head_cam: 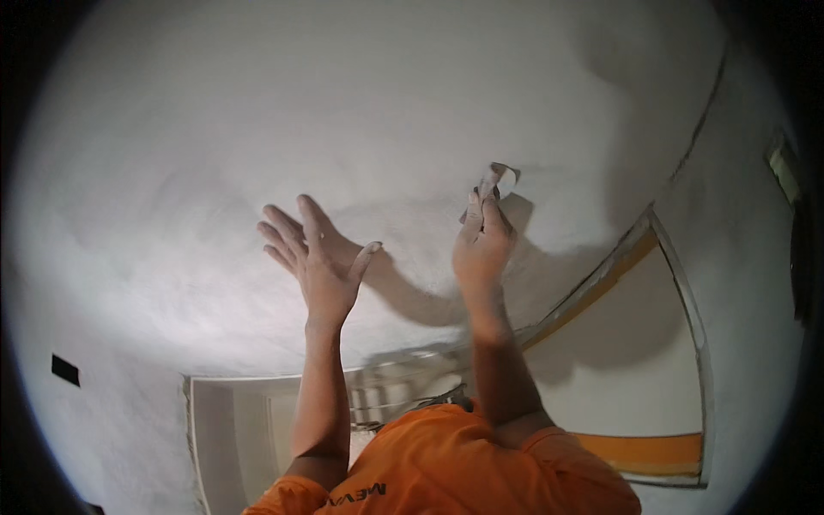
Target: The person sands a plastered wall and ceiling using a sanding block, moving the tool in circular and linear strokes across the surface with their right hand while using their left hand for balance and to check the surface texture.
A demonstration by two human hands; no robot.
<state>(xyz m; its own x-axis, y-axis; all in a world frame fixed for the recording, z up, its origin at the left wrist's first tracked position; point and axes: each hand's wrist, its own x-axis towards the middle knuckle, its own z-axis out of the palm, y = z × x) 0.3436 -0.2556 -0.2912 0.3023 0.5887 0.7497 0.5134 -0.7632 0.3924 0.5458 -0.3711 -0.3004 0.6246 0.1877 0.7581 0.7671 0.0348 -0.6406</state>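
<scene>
My right hand (484, 248) grips a small hand tool that looks like a putty knife (504, 178). Its blade end is close to a grey-white plastered surface (412, 129); I cannot tell whether the blade touches it. My left hand (315, 251) is raised to the left of it, fingers spread and thumb out, holding nothing. Pale dust shows on the fingers of both hands. Contact between the left palm and the plaster cannot be made out. Shadows of the arms fall across the surface.
A framed opening or recess (618, 335) with orange-brown edging lies at the right. At lower left is another opening (251, 431), rough along its edge. A dark rectangular cutout (65, 369) marks the left wall. A long dark crack or joint (702, 116) runs at upper right.
</scene>
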